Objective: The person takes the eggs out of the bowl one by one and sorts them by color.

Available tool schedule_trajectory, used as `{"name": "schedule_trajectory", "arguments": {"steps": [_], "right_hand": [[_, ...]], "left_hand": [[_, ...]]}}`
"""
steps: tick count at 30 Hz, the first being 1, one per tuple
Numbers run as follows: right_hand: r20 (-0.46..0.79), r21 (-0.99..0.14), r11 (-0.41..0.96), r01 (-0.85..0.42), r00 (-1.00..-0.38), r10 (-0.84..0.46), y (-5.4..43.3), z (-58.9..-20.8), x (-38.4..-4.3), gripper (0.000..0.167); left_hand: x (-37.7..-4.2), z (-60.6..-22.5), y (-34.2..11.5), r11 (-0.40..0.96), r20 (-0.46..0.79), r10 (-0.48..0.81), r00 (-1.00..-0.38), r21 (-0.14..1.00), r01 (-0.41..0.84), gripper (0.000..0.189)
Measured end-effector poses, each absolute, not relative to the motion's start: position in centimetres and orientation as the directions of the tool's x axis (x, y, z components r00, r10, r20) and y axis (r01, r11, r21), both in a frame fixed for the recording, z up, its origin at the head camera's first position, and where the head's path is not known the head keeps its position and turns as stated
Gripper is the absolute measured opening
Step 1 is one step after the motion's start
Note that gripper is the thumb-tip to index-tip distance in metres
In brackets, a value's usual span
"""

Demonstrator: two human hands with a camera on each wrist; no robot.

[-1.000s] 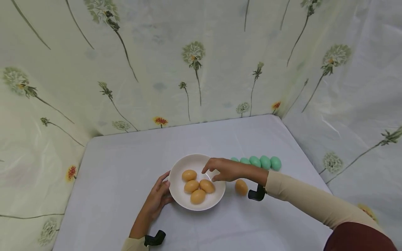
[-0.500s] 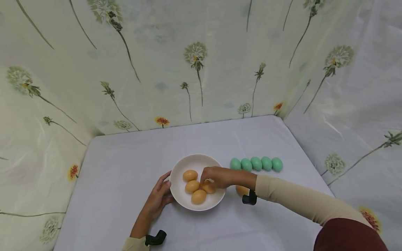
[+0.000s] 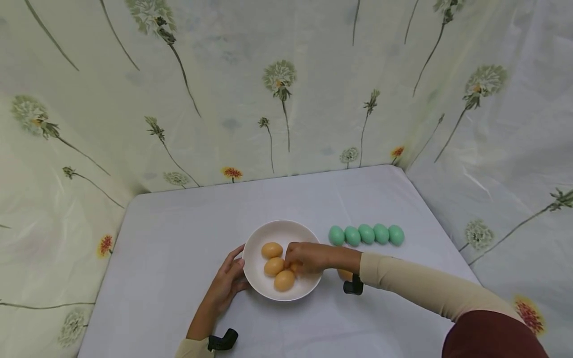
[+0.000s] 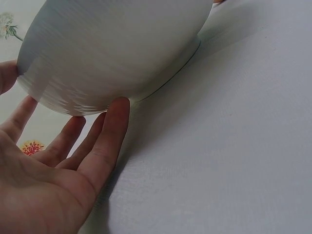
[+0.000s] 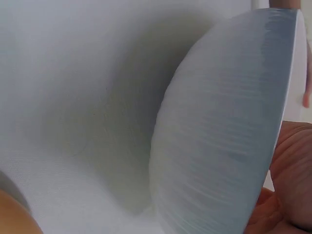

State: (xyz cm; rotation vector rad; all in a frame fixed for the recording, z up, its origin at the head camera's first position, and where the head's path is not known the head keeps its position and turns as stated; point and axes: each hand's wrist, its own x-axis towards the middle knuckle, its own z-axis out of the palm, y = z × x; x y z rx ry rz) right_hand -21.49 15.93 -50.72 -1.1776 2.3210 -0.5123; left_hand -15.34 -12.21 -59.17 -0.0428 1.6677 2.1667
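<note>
A white bowl (image 3: 283, 229) stands on the table, tilted in both wrist views. My left hand (image 3: 227, 279) holds it from the left, with thumb at the rim and fingers against the outer wall (image 4: 112, 53). My right hand (image 3: 309, 257) reaches over the right rim into the bowl, fingers curled down around an orange-brown egg (image 3: 293, 268), mostly hidden by the hand. Beside it in the bowl lie three more such eggs (image 3: 274, 267). In the right wrist view, the bowl's wall (image 5: 219, 131) hides the fingertips of this hand (image 5: 295, 180).
Another orange-brown egg (image 3: 343, 274) lies on the table right of the bowl, partly under my right wrist. Several green eggs (image 3: 366, 233) form a row behind it. The table (image 3: 179, 223) has a white cloth, and flowered curtains (image 3: 215, 99) surround its back and sides.
My right hand has moved down and slightly left into the bowl, closing its fingers on the right-hand egg. The row of green eggs is now uncovered. My left hand has stayed at the bowl.
</note>
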Motion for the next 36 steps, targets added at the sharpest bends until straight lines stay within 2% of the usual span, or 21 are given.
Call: {"name": "schedule_trajectory", "arguments": {"steps": [4, 19, 28, 36], "right_hand": [[-0.226, -0.504, 0.540, -0.674, -0.501, -0.836, 15.9, -51.1, -21.5, 0.027], [-0.245, -0.500, 0.564, -0.658, -0.517, -0.820, 15.8, -51.1, -21.4, 0.030], [-0.193, -0.517, 0.518, -0.681, -0.497, -0.846, 16.3, -50.0, -21.5, 0.027], [-0.198, -0.534, 0.563, -0.631, -0.554, -0.809, 17.4, -48.3, -21.9, 0.028]], "left_hand": [[-15.4, -59.2, -12.2, -0.199, -0.267, 0.291, -0.919, 0.922, -0.331, 0.054], [-15.4, -59.3, -12.3, -0.229, -0.271, 0.305, -0.913, 0.909, -0.347, 0.056], [-15.5, -59.2, -12.2, -0.226, -0.281, 0.288, -0.916, 0.909, -0.350, 0.052], [-15.6, -59.0, -12.2, -0.223, -0.296, 0.267, -0.917, 0.907, -0.358, 0.049]]}}
